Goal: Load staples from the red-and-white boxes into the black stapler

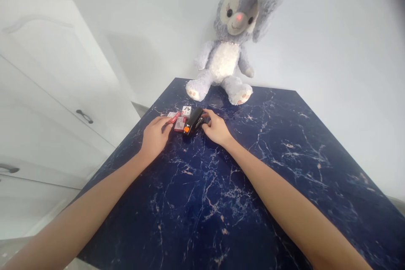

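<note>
My left hand (pixel 155 137) is closed, thumb and fingers pinching a small red box (pixel 175 117) with pale lettering. My right hand (pixel 217 127) curls its fingers and thumb against the right side of a black stapler (pixel 193 120) that has an orange part at its near end. Between the two hands, a red-and-white staple box (pixel 180 124) lies on the table beside the stapler. Just behind it sits a white box (pixel 186 111) with a dark printed mark. Another pale item is partly hidden behind my left fingers.
The dark blue marbled table (pixel 202 202) narrows toward the wall. A large grey plush rabbit (pixel 223 61) sits at its far edge, leaning on the wall. To the left stands a white cabinet (pixel 47 80) with dark handles.
</note>
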A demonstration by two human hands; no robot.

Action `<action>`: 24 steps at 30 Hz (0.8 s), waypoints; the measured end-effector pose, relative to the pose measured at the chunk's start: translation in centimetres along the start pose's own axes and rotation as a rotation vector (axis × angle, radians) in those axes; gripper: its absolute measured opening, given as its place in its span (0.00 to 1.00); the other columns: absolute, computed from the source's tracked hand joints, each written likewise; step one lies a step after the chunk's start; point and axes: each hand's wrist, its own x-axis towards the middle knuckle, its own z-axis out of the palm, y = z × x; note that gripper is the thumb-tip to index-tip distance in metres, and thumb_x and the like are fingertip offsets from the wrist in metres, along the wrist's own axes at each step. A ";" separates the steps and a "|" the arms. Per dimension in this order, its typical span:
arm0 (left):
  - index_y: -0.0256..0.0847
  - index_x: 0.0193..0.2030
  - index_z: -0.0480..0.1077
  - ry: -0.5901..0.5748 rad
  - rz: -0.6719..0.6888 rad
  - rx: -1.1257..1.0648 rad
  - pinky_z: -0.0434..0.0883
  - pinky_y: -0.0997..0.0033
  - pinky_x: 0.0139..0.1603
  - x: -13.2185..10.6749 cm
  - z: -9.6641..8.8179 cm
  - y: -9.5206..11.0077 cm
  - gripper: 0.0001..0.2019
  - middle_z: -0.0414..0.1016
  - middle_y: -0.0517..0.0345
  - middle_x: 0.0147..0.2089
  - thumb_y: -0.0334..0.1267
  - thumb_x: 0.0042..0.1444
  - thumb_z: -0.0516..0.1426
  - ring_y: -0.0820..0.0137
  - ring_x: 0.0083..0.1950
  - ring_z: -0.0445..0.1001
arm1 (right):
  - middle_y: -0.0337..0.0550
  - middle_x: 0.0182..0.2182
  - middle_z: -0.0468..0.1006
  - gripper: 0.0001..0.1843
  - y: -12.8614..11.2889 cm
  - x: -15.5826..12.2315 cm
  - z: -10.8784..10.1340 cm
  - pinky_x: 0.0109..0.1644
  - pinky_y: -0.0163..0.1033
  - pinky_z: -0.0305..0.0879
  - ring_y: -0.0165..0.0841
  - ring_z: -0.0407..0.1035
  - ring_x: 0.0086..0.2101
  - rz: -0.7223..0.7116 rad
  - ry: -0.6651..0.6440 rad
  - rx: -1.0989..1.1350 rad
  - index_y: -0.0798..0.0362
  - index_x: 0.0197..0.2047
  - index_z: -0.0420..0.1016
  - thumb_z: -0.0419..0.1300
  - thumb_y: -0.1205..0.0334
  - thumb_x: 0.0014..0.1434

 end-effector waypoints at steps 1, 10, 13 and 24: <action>0.41 0.50 0.77 0.007 -0.001 0.012 0.73 0.55 0.58 0.0 0.1 -0.2 0.13 0.79 0.50 0.53 0.35 0.64 0.55 0.58 0.53 0.77 | 0.45 0.51 0.80 0.31 0.0 0.0 0.0 0.48 0.44 0.76 0.29 0.74 0.26 -0.001 0.000 -0.003 0.51 0.61 0.66 0.56 0.73 0.52; 0.44 0.43 0.79 -0.016 0.076 0.036 0.72 0.56 0.57 -0.3 0.0 0.5 0.13 0.80 0.56 0.51 0.30 0.62 0.53 0.59 0.51 0.75 | 0.44 0.51 0.80 0.31 0.1 0.0 -0.2 0.47 0.43 0.76 0.31 0.76 0.29 0.009 -0.021 0.034 0.50 0.61 0.66 0.58 0.71 0.53; 0.44 0.46 0.79 0.002 0.126 0.063 0.71 0.55 0.58 -0.4 0.0 1.0 0.12 0.79 0.54 0.53 0.33 0.63 0.55 0.58 0.53 0.74 | 0.44 0.53 0.80 0.32 -0.1 0.0 -0.4 0.46 0.43 0.76 0.30 0.76 0.29 0.052 -0.055 0.110 0.49 0.62 0.65 0.59 0.70 0.53; 0.46 0.40 0.80 0.015 0.039 0.118 0.74 0.61 0.58 0.0 -0.6 -0.1 0.07 0.78 0.58 0.57 0.38 0.58 0.60 0.60 0.54 0.78 | 0.47 0.54 0.78 0.29 0.4 0.1 -0.1 0.48 0.43 0.75 0.30 0.76 0.31 0.027 0.070 0.067 0.52 0.60 0.68 0.58 0.70 0.54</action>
